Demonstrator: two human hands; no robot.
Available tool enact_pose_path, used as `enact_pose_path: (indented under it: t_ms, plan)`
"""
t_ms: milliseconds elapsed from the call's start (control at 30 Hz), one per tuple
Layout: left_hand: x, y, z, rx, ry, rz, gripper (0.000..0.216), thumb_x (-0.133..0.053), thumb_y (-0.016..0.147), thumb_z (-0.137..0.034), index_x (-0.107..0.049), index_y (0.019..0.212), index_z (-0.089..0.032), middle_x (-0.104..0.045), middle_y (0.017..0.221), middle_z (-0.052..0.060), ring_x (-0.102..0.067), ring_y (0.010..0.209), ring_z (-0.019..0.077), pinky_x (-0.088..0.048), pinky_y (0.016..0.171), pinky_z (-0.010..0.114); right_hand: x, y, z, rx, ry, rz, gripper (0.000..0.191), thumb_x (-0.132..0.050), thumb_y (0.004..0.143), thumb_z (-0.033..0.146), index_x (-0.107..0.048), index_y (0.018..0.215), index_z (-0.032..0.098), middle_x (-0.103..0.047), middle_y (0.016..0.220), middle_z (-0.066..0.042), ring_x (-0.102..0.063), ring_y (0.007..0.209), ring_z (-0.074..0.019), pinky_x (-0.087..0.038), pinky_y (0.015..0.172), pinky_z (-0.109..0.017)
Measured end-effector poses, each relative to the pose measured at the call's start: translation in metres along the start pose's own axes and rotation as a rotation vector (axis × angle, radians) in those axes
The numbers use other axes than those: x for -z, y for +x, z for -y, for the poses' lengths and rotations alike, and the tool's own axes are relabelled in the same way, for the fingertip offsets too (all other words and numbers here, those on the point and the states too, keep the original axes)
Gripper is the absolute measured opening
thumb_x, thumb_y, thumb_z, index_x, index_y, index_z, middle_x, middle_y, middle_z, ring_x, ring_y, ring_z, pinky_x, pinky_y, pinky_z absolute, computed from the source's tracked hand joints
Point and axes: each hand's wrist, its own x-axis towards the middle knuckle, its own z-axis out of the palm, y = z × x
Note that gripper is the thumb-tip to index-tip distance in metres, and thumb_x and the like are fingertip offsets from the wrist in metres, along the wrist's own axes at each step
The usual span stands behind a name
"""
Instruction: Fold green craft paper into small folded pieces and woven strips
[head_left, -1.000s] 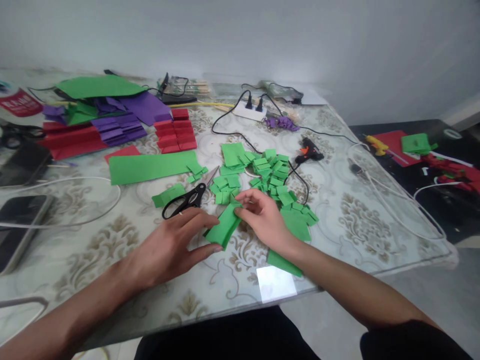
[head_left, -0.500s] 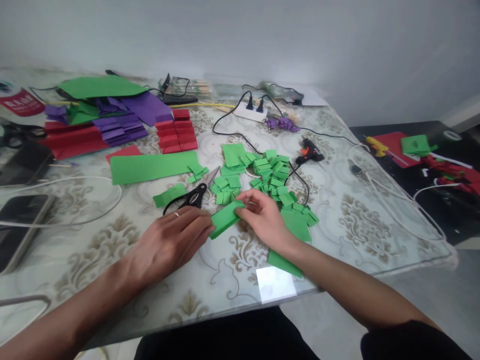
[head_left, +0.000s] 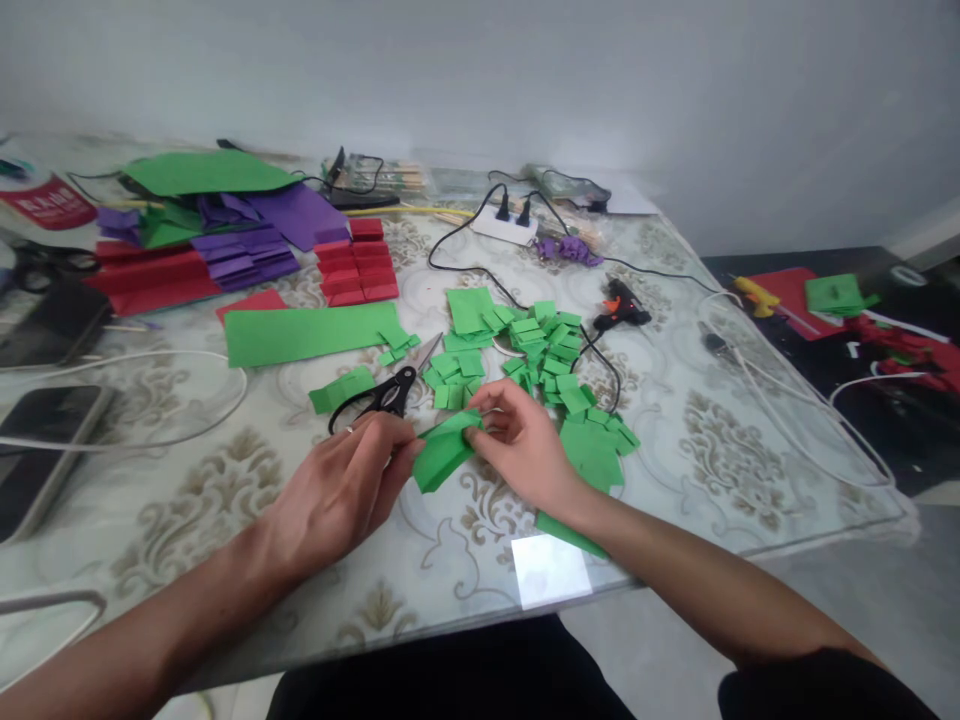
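Note:
A creased piece of green paper [head_left: 444, 455] is held up between both hands over the table. My left hand [head_left: 349, 475] pinches its left end; the ring finger carries a ring. My right hand [head_left: 521, 440] is closed on the other end with thumb and fingertips. Just beyond the left hand lie black-handled scissors [head_left: 390, 392], blades slightly hidden among the paper. A pile of small green paper pieces [head_left: 544, 340] spreads beyond my right hand, and a larger green sheet [head_left: 592, 455] lies beside that wrist.
A long green strip [head_left: 307, 335] and folded red paper [head_left: 356, 270] lie at the left. A black glue gun [head_left: 621, 305] rests right of the pile, its cord trailing toward a white power strip [head_left: 504, 224]. A phone [head_left: 49, 455] and white cable are at far left.
The green paper has opened out from a flatter fold and tipped, its left end lower. The left fingers have shifted slightly on it; the right hand keeps its grip.

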Motion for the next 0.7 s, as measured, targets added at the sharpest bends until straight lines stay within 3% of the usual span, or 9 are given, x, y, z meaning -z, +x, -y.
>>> enact_pose_path:
  t_ms: [167,333,467,600,700]
  plan:
    - [0.001,0.001,0.0,-0.011,0.0,-0.055,0.004,-0.05,0.107,-0.017,-0.051,0.105,-0.02,-0.067,0.081,0.002,-0.067,0.063,0.0167,-0.052,0.06,0.028,0.001,-0.002,0.002,0.035,-0.075,0.013,0.015,-0.07,0.084,0.02,-0.065,0.098,0.024,-0.07,0.097,-0.002,-0.063,0.073,-0.0155,-0.05,0.061,-0.027]
    - [0.002,0.002,0.0,-0.022,-0.07,-0.054,0.008,-0.052,0.105,-0.013,-0.051,0.103,-0.021,-0.068,0.082,0.002,-0.066,0.066,0.0165,-0.052,0.062,0.028,0.003,-0.002,0.004,0.137,-0.233,-0.021,0.011,-0.068,0.088,0.019,-0.072,0.098,0.024,-0.076,0.097,-0.005,-0.07,0.078,-0.019,-0.056,0.069,-0.033]
    - [0.008,0.001,0.0,-0.028,-0.192,-0.04,0.006,-0.052,0.103,-0.014,-0.053,0.101,-0.02,-0.067,0.085,0.004,-0.065,0.073,0.0185,-0.054,0.069,0.031,0.003,-0.004,0.003,0.15,-0.207,-0.027,0.009,-0.067,0.089,0.019,-0.069,0.097,0.024,-0.077,0.089,-0.003,-0.073,0.077,-0.0194,-0.058,0.07,-0.033]
    - [0.016,0.0,0.002,0.155,-0.392,-0.038,0.017,-0.044,0.107,-0.025,-0.059,0.105,-0.018,-0.068,0.097,0.007,-0.067,0.089,0.0226,-0.054,0.077,0.035,0.003,-0.006,0.005,0.161,-0.129,0.021,0.015,-0.067,0.09,0.019,-0.063,0.104,0.025,-0.078,0.088,-0.002,-0.077,0.082,-0.0199,-0.06,0.069,-0.032]
    - [0.017,0.003,0.006,0.325,-0.465,-0.038,0.028,-0.04,0.11,-0.031,-0.064,0.103,-0.019,-0.07,0.095,0.006,-0.067,0.088,0.0217,-0.053,0.076,0.034,0.003,-0.008,0.007,0.167,-0.133,0.058,0.015,-0.066,0.092,0.019,-0.064,0.106,0.025,-0.08,0.093,-0.004,-0.078,0.086,-0.02,-0.061,0.07,-0.031]
